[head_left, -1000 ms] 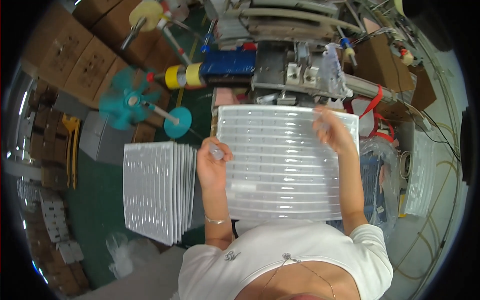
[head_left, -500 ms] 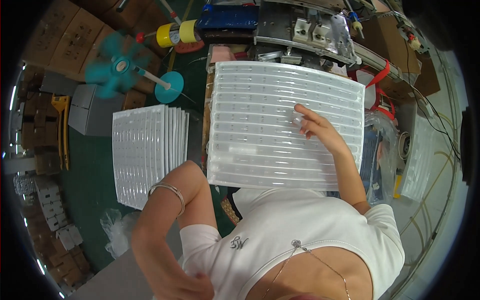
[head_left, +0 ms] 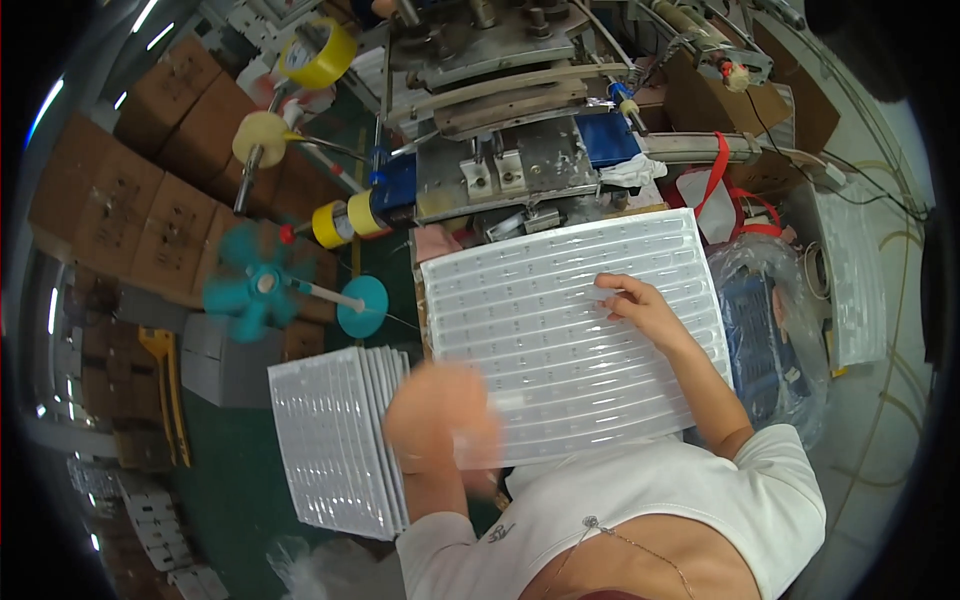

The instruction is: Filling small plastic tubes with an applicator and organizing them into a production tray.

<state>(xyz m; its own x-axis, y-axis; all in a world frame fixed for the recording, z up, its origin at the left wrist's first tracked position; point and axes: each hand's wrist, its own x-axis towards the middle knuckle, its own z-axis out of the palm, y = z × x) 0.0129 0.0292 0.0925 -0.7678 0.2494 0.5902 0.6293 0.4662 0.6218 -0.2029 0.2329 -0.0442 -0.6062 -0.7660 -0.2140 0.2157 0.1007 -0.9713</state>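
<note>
In the head view, a ribbed white tray (head_left: 570,350) lies near the centre, its near edge partly hidden by the shirt (head_left: 650,490). At its 8 o'clock the left hand (head_left: 440,418) is badly blurred; its opening and any hold cannot be told. Towards 2 o'clock the right hand (head_left: 634,308) bends its fingers over the tray, grip unclear. The machine (head_left: 500,95) at 12 is cut off.
</note>
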